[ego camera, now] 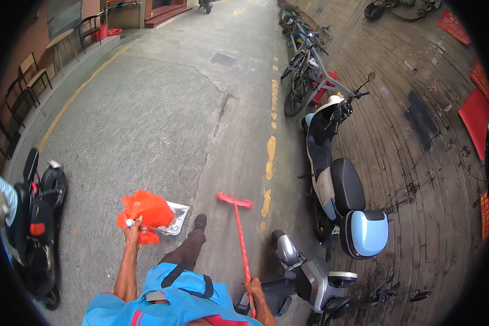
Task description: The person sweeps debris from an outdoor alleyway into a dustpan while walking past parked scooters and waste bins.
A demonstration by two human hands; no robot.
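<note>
My left hand (pixel 134 231) is closed around the top of a handle with a pale round end. An orange-red plastic bag (pixel 148 208) hangs at that hand, partly over a metal dustpan (pixel 181 216) holding dark debris. The handle below my fingers is mostly hidden by the bag. At the lower centre my right hand (pixel 253 286) grips the red pole of a broom (pixel 240 234). Its pink-red head (pixel 234 200) is out ahead over the concrete road, slightly blurred. One dark shoe (pixel 200 221) shows between the dustpan and the broom.
A silver scooter (pixel 316 281) stands close at my right, with a blue and black scooter (pixel 336 183) beyond it. Bicycles (pixel 299 77) line a metal rail further ahead. A black motorbike (pixel 38 228) is at left, near a raised kerb with chairs (pixel 34 73).
</note>
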